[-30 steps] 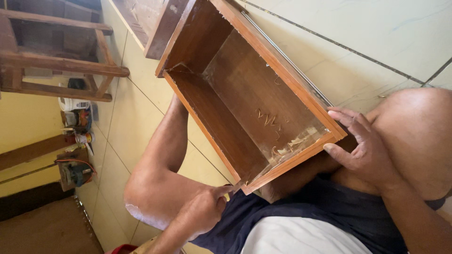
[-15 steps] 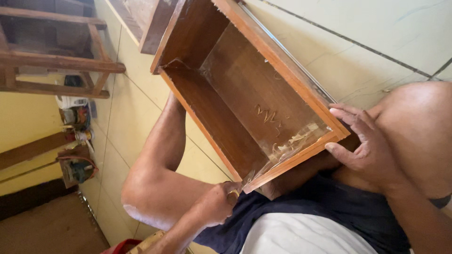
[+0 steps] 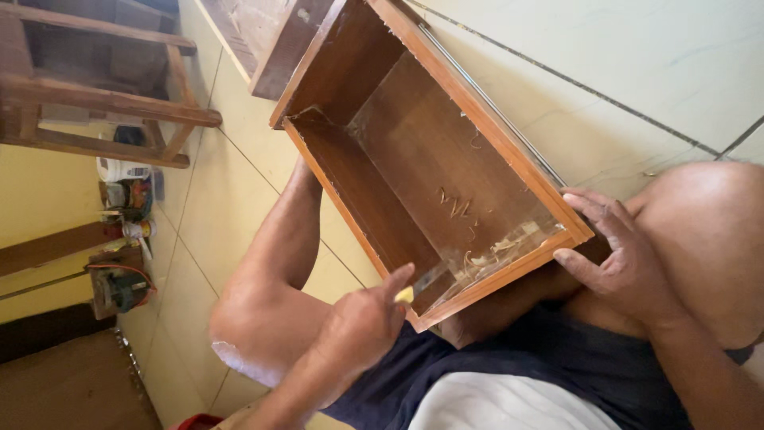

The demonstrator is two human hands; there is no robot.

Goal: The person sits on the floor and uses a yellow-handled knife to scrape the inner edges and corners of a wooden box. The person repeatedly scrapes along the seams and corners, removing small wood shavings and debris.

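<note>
An open wooden drawer (image 3: pixel 477 119) rests tilted on the tiled floor between my legs, with its near end against my lap. My left hand (image 3: pixel 362 322) grips a chisel with a yellow handle (image 3: pixel 406 294). The chisel's blade reaches into the drawer's near inside corner. My right hand (image 3: pixel 617 259) clasps the near right corner of the drawer frame, beside my right knee (image 3: pixel 708 231). Curled wood shavings (image 3: pixel 477 255) lie on the drawer bottom close to the blade.
A wooden stool frame (image 3: pixel 103 103) stands at the upper left. Cans and small tools (image 3: pixel 123 199) sit along the yellow wall on the left. Another wooden board (image 3: pixel 255 32) lies past the drawer's far end. Pale floor tiles (image 3: pixel 637 64) stretch to the right.
My left hand has risen from below the drawer's near corner, and the chisel blade now points into the drawer. My right hand keeps its grip on the corner.
</note>
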